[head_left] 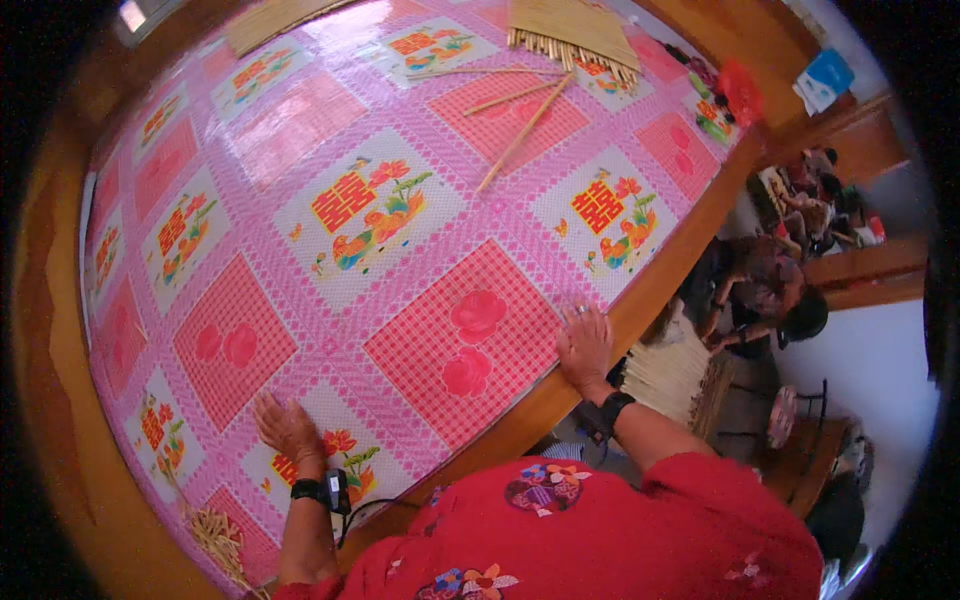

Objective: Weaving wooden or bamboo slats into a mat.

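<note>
Both hands rest on a glossy pink plastic mat [330, 180] patterned with checks, flowers and birds. My left hand [287, 430] lies palm down on a white printed square at the lower left, fingers apart, with a small black device [337, 490] and cable at the wrist. My right hand [585, 350] is spread palm down at the mat's right edge beside a red checked square, a ring on one finger and a black strap on the wrist. I see nothing held in either hand.
Loose sticks [520, 130] and stick mats [570, 30] lie at the top; short pieces [215, 540] at lower left. A red bag [738, 95] is at the upper-right corner. Beyond the wooden edge [640, 310], several people [770, 280] sit around pale sticks [665, 375] and a stool [783, 420].
</note>
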The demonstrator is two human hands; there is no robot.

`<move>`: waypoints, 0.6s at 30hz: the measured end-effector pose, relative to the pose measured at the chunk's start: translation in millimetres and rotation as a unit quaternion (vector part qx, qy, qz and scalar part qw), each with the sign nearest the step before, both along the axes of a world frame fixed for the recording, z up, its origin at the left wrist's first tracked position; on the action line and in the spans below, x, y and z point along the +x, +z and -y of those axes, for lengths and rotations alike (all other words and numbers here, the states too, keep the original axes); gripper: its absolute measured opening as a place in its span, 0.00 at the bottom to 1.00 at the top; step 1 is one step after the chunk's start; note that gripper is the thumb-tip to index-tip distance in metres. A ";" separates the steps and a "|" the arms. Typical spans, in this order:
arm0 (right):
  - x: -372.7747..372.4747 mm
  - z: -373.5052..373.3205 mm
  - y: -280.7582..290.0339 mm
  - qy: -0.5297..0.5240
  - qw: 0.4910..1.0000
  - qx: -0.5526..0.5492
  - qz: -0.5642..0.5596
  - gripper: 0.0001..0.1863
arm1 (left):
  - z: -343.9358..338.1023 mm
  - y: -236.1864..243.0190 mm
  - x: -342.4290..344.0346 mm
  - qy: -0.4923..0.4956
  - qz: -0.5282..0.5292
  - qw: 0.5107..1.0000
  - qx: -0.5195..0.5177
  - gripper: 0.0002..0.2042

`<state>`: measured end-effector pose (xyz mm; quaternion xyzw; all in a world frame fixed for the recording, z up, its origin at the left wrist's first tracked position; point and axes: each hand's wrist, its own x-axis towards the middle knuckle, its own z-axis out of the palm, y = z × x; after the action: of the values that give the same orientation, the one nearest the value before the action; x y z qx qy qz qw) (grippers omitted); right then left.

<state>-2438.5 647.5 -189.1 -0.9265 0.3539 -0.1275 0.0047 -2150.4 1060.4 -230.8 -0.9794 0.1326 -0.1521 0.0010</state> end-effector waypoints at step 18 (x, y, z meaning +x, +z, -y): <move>5.9 -3.2 3.7 0.004 1.000 0.025 0.017 0.21 | 1.1 5.9 -0.3 0.039 -0.033 0.999 0.018 0.26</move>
<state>-2432.6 650.8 -185.4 -0.9252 0.3533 -0.1340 0.0341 -2150.7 1059.3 -224.9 -0.9881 0.0974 -0.1172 0.0205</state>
